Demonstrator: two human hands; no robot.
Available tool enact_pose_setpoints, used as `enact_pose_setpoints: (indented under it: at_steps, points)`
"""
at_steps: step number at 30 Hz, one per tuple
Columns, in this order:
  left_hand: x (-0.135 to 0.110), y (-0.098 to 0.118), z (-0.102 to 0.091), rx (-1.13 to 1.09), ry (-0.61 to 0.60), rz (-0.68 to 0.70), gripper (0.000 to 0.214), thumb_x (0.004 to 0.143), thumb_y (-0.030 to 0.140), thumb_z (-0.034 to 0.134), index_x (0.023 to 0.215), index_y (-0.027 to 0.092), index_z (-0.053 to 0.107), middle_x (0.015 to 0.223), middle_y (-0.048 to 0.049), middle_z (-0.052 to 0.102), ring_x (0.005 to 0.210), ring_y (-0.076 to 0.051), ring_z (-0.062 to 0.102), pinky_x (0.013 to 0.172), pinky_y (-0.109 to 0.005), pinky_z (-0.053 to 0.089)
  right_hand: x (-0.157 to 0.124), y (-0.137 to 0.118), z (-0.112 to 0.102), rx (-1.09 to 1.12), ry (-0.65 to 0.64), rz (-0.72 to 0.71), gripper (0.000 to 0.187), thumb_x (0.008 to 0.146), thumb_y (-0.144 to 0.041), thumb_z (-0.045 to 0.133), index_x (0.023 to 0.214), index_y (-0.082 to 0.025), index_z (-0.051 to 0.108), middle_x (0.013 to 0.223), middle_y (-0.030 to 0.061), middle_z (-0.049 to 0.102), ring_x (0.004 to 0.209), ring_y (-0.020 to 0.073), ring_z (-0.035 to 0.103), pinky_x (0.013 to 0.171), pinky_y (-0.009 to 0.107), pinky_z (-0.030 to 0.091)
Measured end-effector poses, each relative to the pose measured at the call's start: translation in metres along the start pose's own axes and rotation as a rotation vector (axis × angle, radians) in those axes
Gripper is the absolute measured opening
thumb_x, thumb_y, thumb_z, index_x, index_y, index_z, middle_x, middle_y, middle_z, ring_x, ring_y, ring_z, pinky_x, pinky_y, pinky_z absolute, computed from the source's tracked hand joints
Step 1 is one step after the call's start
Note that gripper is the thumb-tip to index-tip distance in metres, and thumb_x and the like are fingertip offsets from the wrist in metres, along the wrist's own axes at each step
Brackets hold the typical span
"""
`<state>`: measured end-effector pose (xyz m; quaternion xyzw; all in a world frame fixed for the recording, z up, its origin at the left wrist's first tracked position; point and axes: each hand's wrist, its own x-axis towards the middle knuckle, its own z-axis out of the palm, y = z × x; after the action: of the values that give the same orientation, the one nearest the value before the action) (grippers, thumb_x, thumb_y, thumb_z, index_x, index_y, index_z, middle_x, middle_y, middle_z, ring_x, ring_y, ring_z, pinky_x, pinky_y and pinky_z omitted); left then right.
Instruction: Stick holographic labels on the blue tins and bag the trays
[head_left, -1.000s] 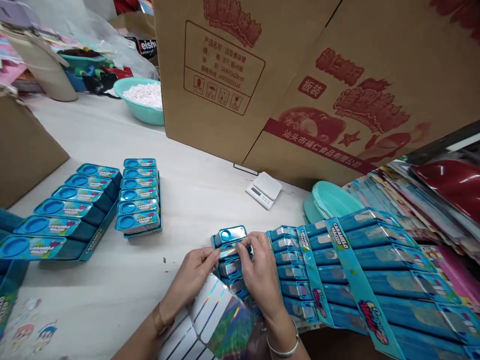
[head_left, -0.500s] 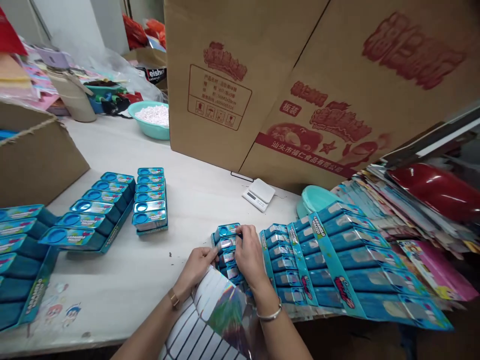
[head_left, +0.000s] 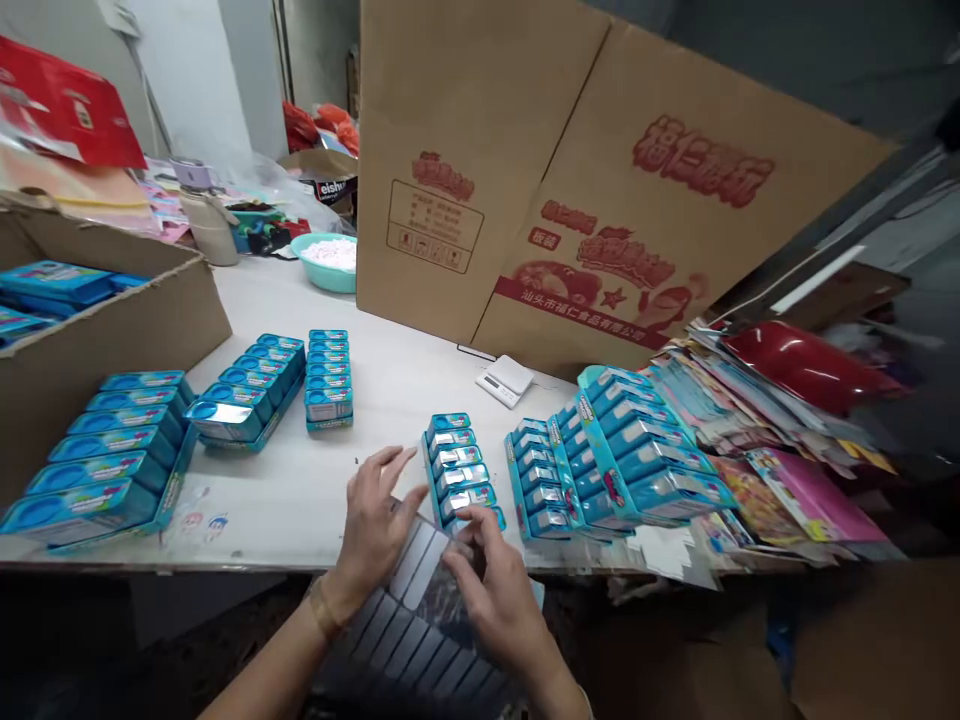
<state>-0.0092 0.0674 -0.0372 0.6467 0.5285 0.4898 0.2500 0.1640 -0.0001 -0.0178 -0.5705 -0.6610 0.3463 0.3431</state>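
A sheet of white rectangular stickers (head_left: 418, 570), partly bare and see-through at its right side, slopes from the table's front edge down towards my lap. My left hand (head_left: 375, 525) is beside its upper left edge, thumb and fingers apart, with nothing visible between them. At the sheet's upper right edge, my right hand (head_left: 499, 590) pinches it between thumb and forefinger; whether a loose sticker is there too is hard to see. Just beyond the hands stands a tray of small blue boxes (head_left: 459, 465) with clear shiny patches on their tops.
On the right, blue display trays (head_left: 592, 455) stand side by side. More blue box trays (head_left: 251, 385) sit at left, near an open carton (head_left: 112, 330). A small white scale (head_left: 506, 380) lies before a large cardboard box (head_left: 480, 180). A turquoise basin (head_left: 330, 278) stands behind.
Both hands have come off the blue boxes and back towards me, onto or beside the sticker sheet. My left hand's fingers have spread. The camera view has shifted and the sheet sits lower.
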Motion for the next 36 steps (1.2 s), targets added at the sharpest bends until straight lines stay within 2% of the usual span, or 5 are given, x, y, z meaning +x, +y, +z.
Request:
enact_pose_setpoints:
  at_steps: [4, 8, 13, 23, 36]
  points:
    - [-0.022, 0.029, -0.013, 0.166, -0.321, 0.267, 0.02, 0.096, 0.023, 0.05, 0.102, 0.025, 0.068, 0.11, -0.0045, 0.069, 0.124, -0.028, 0.052, 0.117, -0.06, 0.0, -0.004, -0.006, -0.014, 0.0, 0.014, -0.083, 0.029, 0.093, -0.019, 0.054, 0.119, -0.026, 0.045, 0.082, -0.0037, 0.062, 0.075, 0.0163, 0.062, 0.072, 0.026, 0.047]
    - [-0.028, 0.039, -0.014, -0.086, -0.54, 0.034, 0.028, 0.097, 0.031, 0.046, 0.074, 0.019, 0.057, 0.075, 0.0026, 0.058, 0.079, -0.017, 0.056, 0.11, -0.048, 0.025, -0.009, -0.013, -0.025, -0.175, 0.046, -0.208, 0.011, 0.093, -0.019, 0.057, 0.102, -0.024, 0.053, 0.083, -0.0008, 0.062, 0.077, 0.0182, 0.06, 0.069, 0.028, 0.044]
    - [-0.028, 0.041, -0.011, -0.418, -0.552, -0.226, 0.034, 0.089, 0.041, 0.052, 0.065, 0.018, 0.052, 0.067, 0.0018, 0.047, 0.071, -0.016, 0.044, 0.068, -0.027, 0.036, -0.018, -0.014, -0.025, -0.337, 0.144, -0.441, 0.008, 0.096, -0.018, 0.056, 0.1, -0.023, 0.061, 0.097, 0.0053, 0.065, 0.091, 0.0215, 0.059, 0.078, 0.034, 0.045]
    - [-0.031, 0.043, -0.007, -0.646, -0.613, -0.433, 0.032, 0.079, 0.043, 0.06, 0.063, 0.016, 0.053, 0.063, 0.0037, 0.039, 0.061, -0.011, 0.031, 0.055, -0.023, 0.027, -0.028, -0.014, -0.019, -0.41, 0.265, -0.525, 0.014, 0.096, -0.016, 0.057, 0.106, -0.023, 0.065, 0.092, 0.0057, 0.065, 0.084, 0.021, 0.059, 0.072, 0.034, 0.047]
    - [-0.026, 0.048, -0.012, -0.712, -0.576, -0.484, 0.032, 0.076, 0.043, 0.063, 0.062, 0.017, 0.051, 0.062, 0.0046, 0.038, 0.056, -0.01, 0.03, 0.05, -0.021, 0.027, -0.028, -0.011, -0.016, -0.575, 0.424, -0.725, 0.032, 0.092, -0.006, 0.056, 0.116, -0.023, 0.066, 0.102, 0.0063, 0.071, 0.095, 0.0218, 0.065, 0.099, 0.049, 0.044]
